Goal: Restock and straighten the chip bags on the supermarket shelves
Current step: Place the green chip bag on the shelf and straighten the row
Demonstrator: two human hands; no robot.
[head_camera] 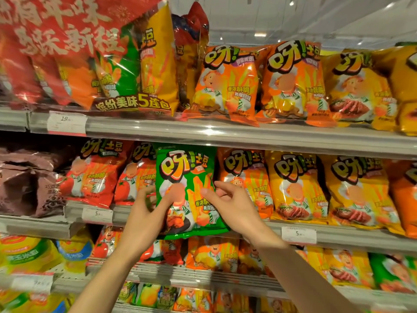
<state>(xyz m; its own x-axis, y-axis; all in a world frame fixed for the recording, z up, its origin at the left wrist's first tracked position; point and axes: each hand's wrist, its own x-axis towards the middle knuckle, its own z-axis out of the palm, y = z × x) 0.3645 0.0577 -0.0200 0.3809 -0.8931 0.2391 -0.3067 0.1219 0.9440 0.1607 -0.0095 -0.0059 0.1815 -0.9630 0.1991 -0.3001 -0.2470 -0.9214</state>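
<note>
**Green chip bag held at the middle shelf**

A puffy green chip bag (187, 193) of glossy, crinkled foil stands at the front of the middle shelf (248, 141), between red tomato-print bags (94, 175) on its left and an orange bag (244, 177) on its right; its lower seam hangs just over the shelf's front lip. The left hand (146, 208) grips the bag's left edge, fingers curled behind it and thumb across its face; the right hand (230, 204) is at the right edge, thumb on the printed front and index finger stretched over the bag's side, though whether the other fingers clasp it I cannot tell; both forearms are bare.

Further right on the same shelf sit pillow-shaped yellow bags (293, 186) with a steak print; at the far left, dull brown crumpled packs (29, 181). The upper shelf carries a large clear-wrapped multipack (126, 71) with a red banner, then orange and yellow bags leaning forward. The shelf fronts are pale grey metal rails with white paper price tags (298, 234) clipped on; ceiling lights glint off the clear panels above; lower shelves hold more orange, green and yellow bags, blurred.
</note>
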